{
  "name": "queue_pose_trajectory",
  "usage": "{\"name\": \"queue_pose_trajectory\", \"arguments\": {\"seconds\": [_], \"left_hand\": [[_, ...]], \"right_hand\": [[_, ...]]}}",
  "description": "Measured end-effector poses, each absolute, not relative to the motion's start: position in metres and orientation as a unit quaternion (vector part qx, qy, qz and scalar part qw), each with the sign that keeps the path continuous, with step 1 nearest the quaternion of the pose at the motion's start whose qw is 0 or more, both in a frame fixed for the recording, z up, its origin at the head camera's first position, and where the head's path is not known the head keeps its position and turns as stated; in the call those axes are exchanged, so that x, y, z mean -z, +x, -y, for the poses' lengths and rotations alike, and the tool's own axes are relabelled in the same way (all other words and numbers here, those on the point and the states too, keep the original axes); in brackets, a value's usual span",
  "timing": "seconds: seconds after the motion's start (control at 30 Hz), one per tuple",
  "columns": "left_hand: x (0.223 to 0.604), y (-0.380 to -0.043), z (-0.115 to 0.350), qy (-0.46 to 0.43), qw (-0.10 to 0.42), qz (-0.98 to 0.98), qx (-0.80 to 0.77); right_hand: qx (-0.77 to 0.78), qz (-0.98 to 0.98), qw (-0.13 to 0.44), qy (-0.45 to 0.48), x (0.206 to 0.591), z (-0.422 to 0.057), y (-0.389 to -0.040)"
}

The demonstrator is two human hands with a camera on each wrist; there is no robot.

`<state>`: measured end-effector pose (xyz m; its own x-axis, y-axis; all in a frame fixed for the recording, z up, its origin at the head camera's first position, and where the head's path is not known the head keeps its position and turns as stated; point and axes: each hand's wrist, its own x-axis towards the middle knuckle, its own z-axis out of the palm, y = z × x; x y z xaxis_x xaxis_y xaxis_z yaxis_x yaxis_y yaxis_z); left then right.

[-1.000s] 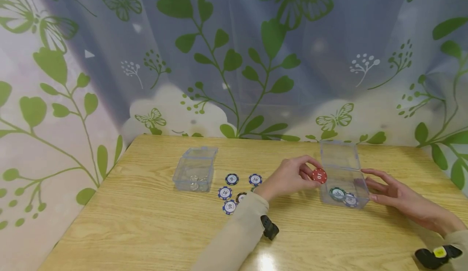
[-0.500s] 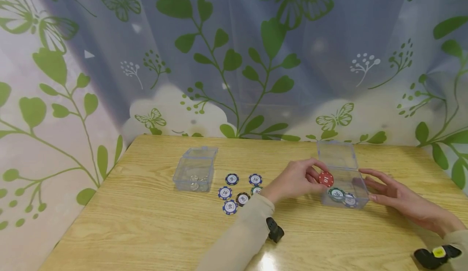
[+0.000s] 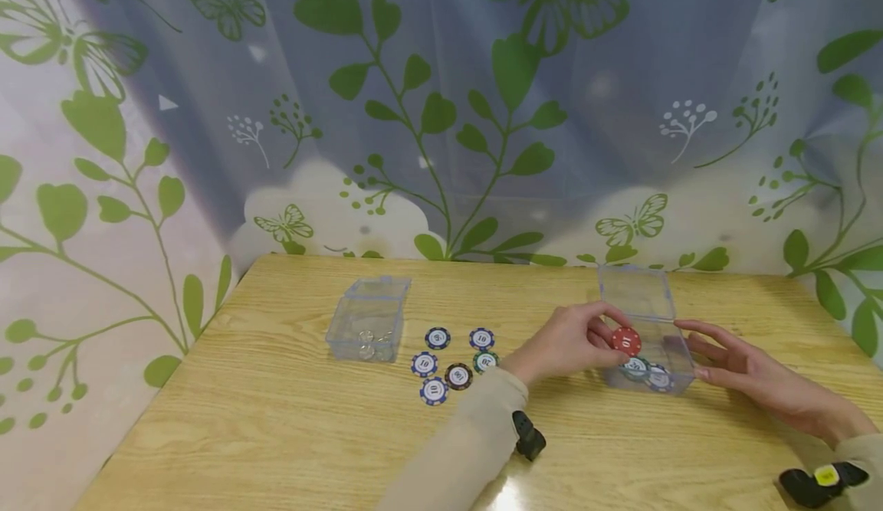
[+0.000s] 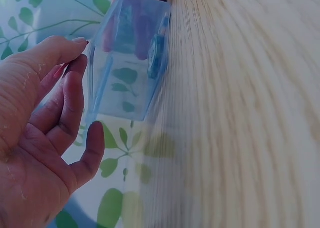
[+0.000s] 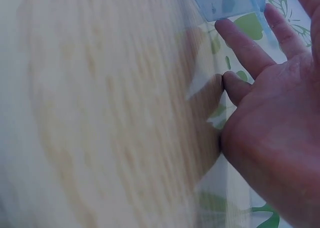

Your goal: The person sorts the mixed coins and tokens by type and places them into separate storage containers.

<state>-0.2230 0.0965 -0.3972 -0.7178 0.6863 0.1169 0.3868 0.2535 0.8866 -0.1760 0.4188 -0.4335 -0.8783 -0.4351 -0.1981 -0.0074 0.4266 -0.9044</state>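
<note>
In the head view my left hand (image 3: 569, 342) pinches a red poker chip (image 3: 626, 341) marked 10 by its edge. That chip hovers over the clear plastic box (image 3: 679, 381) at the right, whose lid (image 3: 635, 293) is flipped back. Inside the box lie a green-rimmed chip (image 3: 635, 368) and a blue-rimmed chip (image 3: 660, 378). My right hand (image 3: 752, 373) rests its fairly straight fingers and thumb against the box's right side. In the left wrist view the fingers largely hide the red chip, with the box (image 4: 120, 63) just beyond them.
Left of my left hand, several poker chips lie flat, among them a black-rimmed one (image 3: 458, 376) and a green-rimmed one (image 3: 486, 361). Farther left stands a second clear box (image 3: 345, 342), lid raised, with coins (image 3: 367, 348) in it. A patterned curtain (image 3: 441, 113) hangs behind the wooden table (image 3: 241, 419).
My left hand has carried the red chip rightward and slightly down over the box. The box's lid side has shifted a little left. The right hand stays at the box's side.
</note>
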Motion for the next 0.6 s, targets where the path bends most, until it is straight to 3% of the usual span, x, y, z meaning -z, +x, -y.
{"name": "queue_pose_trajectory", "arguments": {"seconds": [0.6], "left_hand": [[0.405, -0.228, -0.112, 0.330, 0.156, -0.778, -0.511]], "right_hand": [[0.504, -0.826, 0.214, -0.129, 0.430, -0.418, -0.175]]}}
